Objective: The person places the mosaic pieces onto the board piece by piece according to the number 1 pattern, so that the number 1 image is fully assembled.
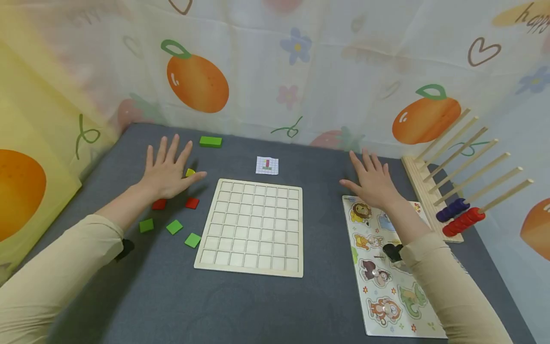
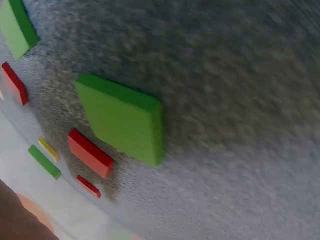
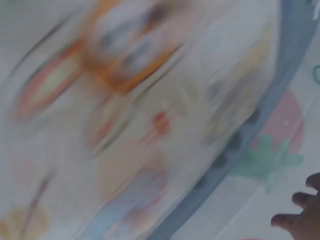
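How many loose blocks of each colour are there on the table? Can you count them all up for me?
Green blocks: 4
Red blocks: 3 (one shows only in the left wrist view)
Yellow block: 1
Total in sight: 8

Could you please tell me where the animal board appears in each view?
Head: animal board at lower right, partly hidden.
Left wrist: not in it.
Right wrist: blurred, filling most of the left and centre.
Shared landmark: the printed curtain, visible in all three.
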`<state>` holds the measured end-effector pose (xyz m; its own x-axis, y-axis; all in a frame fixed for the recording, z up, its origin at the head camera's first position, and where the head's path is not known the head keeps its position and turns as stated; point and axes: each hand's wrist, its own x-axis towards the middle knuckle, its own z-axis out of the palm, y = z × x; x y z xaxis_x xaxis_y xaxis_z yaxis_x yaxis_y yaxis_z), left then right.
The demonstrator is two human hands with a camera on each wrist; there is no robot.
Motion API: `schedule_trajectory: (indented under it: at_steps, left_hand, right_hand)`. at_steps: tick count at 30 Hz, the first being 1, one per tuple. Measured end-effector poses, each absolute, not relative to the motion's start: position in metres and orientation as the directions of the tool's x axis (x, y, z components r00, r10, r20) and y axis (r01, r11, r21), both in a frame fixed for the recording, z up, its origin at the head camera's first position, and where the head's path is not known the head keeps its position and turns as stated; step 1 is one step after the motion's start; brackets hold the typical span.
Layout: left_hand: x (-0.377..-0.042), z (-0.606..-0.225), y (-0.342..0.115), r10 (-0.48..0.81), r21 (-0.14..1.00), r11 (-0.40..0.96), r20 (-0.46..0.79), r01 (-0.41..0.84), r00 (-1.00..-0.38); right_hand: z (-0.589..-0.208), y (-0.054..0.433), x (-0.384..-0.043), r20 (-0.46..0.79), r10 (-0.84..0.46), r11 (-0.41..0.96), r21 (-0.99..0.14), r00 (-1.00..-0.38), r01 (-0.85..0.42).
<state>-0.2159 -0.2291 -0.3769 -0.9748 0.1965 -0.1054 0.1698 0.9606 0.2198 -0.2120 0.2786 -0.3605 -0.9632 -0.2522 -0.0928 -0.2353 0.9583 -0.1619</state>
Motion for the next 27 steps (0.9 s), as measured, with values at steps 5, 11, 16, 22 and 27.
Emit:
schedule_trajectory:
  at_steps: [5,11,16,22,27]
  left_hand:
    - [-0.219,-0.375,-0.224,0.204,0.272,0.948,-0.125,0.165,-0.971]
    - [-0.225,-0.374,-0.22,0.218,0.333,0.929,-0.136,0.163,-0.966]
    - [-0.23,-0.372,-0.223,0.205,0.399,0.909,-0.172,0.122,-0.964]
    - [-0.233,-0.37,-0.229,0.2,0.428,0.898,-0.187,0.103,-0.962]
    - [-0.237,-0.371,-0.234,0.22,0.442,0.888,-0.174,0.124,-0.96]
  right_hand:
    - [-0.36,0.253,-0.22,-0.07,-0.331,0.91,-0.286,-0.941,-0.299]
    - [-0.362,0.22,-0.221,-0.157,-0.44,0.853,-0.38,-0.884,-0.357]
    - [-0.366,0.197,-0.219,-0.233,-0.534,0.801,-0.445,-0.813,-0.4]
    - [-0.368,0.18,-0.213,-0.332,-0.618,0.758,-0.492,-0.713,-0.428]
    - [-0.367,0.177,-0.206,-0.379,-0.62,0.767,-0.476,-0.686,-0.43]
